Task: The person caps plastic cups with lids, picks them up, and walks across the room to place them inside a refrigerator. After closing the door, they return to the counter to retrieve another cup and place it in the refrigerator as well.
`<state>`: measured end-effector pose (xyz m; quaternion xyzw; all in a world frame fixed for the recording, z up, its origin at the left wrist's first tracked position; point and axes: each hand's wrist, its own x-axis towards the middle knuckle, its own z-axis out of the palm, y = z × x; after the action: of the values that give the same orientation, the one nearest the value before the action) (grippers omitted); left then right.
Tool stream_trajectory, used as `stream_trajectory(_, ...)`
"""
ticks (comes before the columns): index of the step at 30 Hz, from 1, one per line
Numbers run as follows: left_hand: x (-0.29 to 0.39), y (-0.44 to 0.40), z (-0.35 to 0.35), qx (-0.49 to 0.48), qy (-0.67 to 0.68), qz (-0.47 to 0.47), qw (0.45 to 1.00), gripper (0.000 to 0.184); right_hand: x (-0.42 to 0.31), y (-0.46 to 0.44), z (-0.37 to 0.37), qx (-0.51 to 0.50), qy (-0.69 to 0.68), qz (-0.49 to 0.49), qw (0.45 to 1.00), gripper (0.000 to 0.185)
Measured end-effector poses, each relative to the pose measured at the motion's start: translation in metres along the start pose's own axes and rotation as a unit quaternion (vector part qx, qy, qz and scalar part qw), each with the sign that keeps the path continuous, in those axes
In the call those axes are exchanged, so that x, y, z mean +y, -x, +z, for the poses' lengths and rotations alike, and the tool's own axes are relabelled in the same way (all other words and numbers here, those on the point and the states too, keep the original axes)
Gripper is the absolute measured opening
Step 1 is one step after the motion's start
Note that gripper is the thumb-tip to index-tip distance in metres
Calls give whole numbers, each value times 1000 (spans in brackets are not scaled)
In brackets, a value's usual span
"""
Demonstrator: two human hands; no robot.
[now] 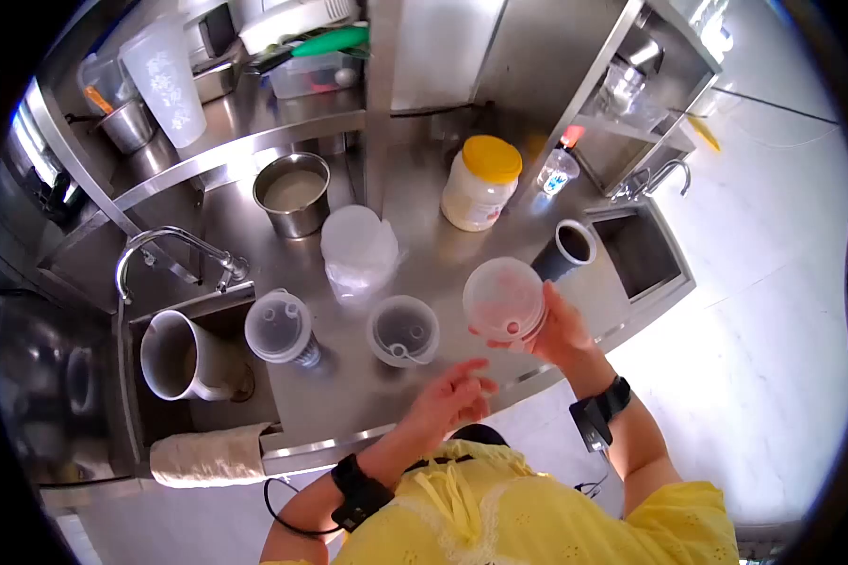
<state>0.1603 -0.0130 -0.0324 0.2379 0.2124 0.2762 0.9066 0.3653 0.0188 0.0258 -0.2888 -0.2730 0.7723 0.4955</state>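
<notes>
Biggest worry here is probably the clear plastic lid [502, 294]: it's pinched at the rim by the right hand [563, 331], thumb on the outer side, fingers curled in underneath, so it could be popped loose if squeezed too hard. Whether a cup body is hidden below it can't be told. Nothing is held by the left hand [450, 403]; its fingers are loosely spread, tips near the lid but apart from it.

Also, a dark cup [558, 256] is parked just beyond the right thumb, so a spill could be caused by an outward swing.

Container-wise: dark liquid is seen in that cup. Just past the left fingers, a clear cup [396, 320] could be nudged by a careless knuckle; farther left of them there's another lidded cup [279, 331]. Contents of both can't be made out. Well beyond the left fingertips, something cloudy and beige is held in a steel pot [301, 223], and whitish stuff is seen in a yellow-capped jar [475, 193], straight out past the lid.
</notes>
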Motion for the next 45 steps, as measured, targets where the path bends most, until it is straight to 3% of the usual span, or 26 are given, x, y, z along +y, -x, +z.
stream_trajectory(1, -6, -10, 5, 66, 11, 33, 997, 35, 5, 7, -13, 18, -7, 19, 1000, 55)
stream_trajectory(4, -28, -42, 12, 127, 28, 150, 980, 29, 12, 21, -61, 43, -47, 65, 996, 46)
stream_trajectory(7, -45, -76, 25, 177, -45, 207, 961, 19, 10, 24, -98, 56, -93, 102, 989, 41)
stream_trajectory(10, -56, -98, 56, 254, 54, 214, 942, 12, -1, 29, -117, 100, -52, 154, 982, 41)
stream_trajectory(12, -55, -105, 74, 283, 31, 235, 929, 11, -12, 29, -126, 103, -3, 214, 971, 44)
stream_trajectory(15, -59, -105, 81, 324, -48, 254, 910, 13, -16, 34, -122, 59, 331, 7, 942, 54)
stream_trajectory(18, -64, -103, 82, 320, -146, 242, 904, 15, -38, 25, -113, -194, 502, -86, 839, 74)
stream_trajectory(21, -61, -99, 86, 298, -157, 261, 905, 17, -50, 17, -94, -224, 416, 65, 879, 76)
stream_trajectory(24, -60, -91, 80, 291, -53, 282, 913, 18, -47, 7, -93, -216, 365, 100, 900, 71)
stream_trajectory(28, -67, -73, 42, 325, 39, 262, 908, 20, -46, -30, -103, -153, 326, 7, 933, 54)
stream_trajectory(30, -80, -67, 16, 331, 7, 217, 918, 20, -51, -66, -86, -98, 381, -57, 918, 44)
stream_trajectory(35, -97, -59, -15, 327, -14, 148, 933, 21, -28, -181, -13, -25, 585, -155, 796, 24)
stream_trajectory(38, -95, -54, -22, 337, -66, 117, 932, 22, 12, -242, 10, 27, 625, -301, 720, 20)
stream_trajectory(42, -93, -44, -34, 305, -82, 125, 941, 22, 45, -275, 19, 67, 672, -327, 661, 18)
stream_trajectory(45, -98, -44, -45, 298, -71, 134, 942, 22, 56, -284, 8, 110, 631, -247, 727, 18)
